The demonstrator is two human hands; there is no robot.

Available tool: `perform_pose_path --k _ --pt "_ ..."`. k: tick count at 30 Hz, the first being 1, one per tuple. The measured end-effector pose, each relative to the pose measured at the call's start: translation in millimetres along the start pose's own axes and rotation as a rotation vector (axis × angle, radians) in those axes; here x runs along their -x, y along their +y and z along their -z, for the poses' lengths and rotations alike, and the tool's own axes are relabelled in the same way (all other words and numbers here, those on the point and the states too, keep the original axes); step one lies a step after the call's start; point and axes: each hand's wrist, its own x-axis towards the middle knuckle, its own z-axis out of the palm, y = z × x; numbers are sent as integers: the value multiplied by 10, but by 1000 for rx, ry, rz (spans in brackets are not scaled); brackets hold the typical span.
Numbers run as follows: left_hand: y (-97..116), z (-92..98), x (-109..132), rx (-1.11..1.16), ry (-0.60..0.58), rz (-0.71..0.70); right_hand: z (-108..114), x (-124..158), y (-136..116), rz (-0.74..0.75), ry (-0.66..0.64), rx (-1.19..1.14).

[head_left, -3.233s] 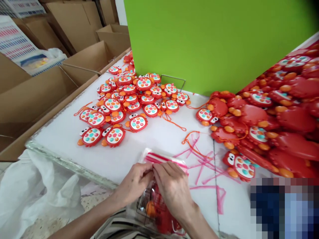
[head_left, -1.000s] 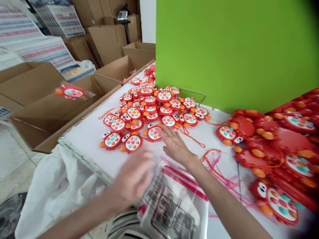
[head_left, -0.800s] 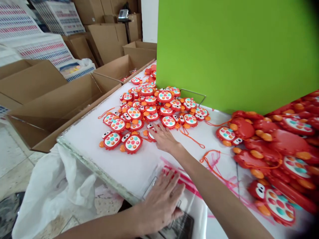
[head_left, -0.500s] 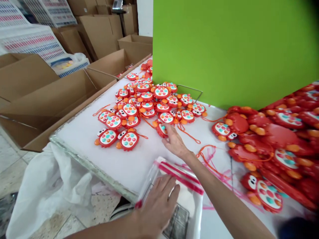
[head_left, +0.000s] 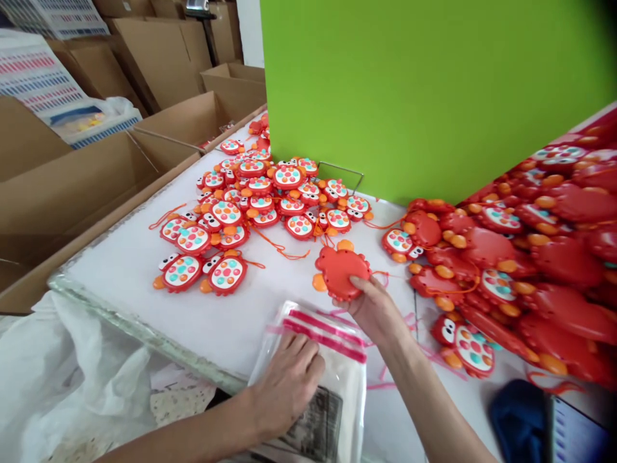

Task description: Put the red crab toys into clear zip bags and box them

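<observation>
My right hand (head_left: pixel 378 308) holds a red animal-shaped toy (head_left: pixel 344 273) with orange feet, its plain back turned up, above the white table. My left hand (head_left: pixel 292 379) lies on a stack of clear plastic bags (head_left: pixel 349 379) with pink strips at the top; its fingers are curled onto the top bag near those strips. A group of the same toys (head_left: pixel 226 273), with white faces, coloured buttons and orange cords, lies on the table ahead and to the left. A larger heap of them (head_left: pixel 486 251), many with backs up, is at the right.
A green panel (head_left: pixel 409 96) stands upright at the back of the table (head_left: pixel 125 273). Open cardboard boxes (head_left: pixel 96 186) line the left edge. White plastic sheeting (head_left: pixel 91 373) hangs at the lower left. A phone (head_left: pixel 576 434) and a dark blue item (head_left: pixel 518 418) lie lower right.
My right hand has picked a toy from the near edge of the left group, brought it right and turned its back up. My left hand's fingers have curled on the bag. The view has shifted right.
</observation>
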Motion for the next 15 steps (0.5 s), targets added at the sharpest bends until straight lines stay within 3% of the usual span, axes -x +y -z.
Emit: perform_pose_path --k 4,8,12,15 --pt "-12 -13 15 122 10 55 109 449 8 -79 31 -9" --pt "-26 -42 75 308 79 171 278 886 14 -131 92 153" --pt "-38 -57 111 379 155 218 414 1232 48 -218 14 439" --pt "-46 -47 89 345 155 179 537 1412 110 -312 -125 542"
